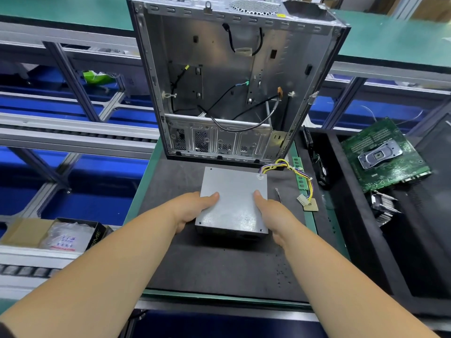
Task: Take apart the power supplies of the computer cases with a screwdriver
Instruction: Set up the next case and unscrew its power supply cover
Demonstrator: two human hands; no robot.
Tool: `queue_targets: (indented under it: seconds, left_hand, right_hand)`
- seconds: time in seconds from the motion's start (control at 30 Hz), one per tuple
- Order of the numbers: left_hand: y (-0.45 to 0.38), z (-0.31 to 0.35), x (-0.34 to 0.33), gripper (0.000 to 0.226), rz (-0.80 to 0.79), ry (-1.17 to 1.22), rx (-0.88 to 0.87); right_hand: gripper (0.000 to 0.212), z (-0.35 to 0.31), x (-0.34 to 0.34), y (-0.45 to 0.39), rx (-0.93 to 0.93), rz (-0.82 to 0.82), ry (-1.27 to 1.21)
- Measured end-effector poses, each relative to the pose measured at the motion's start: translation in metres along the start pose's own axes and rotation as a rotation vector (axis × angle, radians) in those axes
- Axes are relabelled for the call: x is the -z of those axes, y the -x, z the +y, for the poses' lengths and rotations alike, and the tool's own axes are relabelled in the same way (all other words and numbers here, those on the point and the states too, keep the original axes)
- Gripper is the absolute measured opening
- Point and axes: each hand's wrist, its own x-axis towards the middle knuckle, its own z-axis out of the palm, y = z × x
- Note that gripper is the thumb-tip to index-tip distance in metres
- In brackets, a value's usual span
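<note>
Head view: the grey power supply [233, 201] lies flat on the black mat [214, 264] before the open computer case [227, 76], long axis running away from the person, its wire bundle [290, 172] at the far right corner. Left hand [192, 211] and right hand [271, 215] grip its sides, thumbs on top. Beside it lies a screwdriver [278, 195]. No label on it can be read.

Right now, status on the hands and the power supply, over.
Left hand and right hand grip the power supply by its sides. It sits on the black mat, outside the case. Screwdriver lies beside it.
</note>
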Motion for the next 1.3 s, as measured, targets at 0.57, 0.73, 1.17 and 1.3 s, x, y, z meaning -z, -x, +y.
queue_targets:
  seconds: [0.57,0.73,1.17,1.3]
  left_hand:
    - [-0.007,0.029,-0.008,0.083,0.109,0.084,0.103]
    - [-0.012,0.032,-0.011,0.077,0.086,0.086,0.119]
    - [-0.013,0.029,-0.004,0.083,0.109,0.009,0.128]
    - [-0.005,0.034,-0.006,0.101,0.110,0.017,0.119]
  right_hand:
    - [0.056,-0.017,0.010,-0.007,-0.065,-0.171,-0.390]
    - [0.036,-0.024,0.002,-0.004,-0.090,-0.208,-0.523]
    - [0.023,-0.031,0.009,0.001,-0.110,-0.219,-0.567]
    - [0.032,-0.032,0.011,0.006,-0.071,-0.273,-0.479]
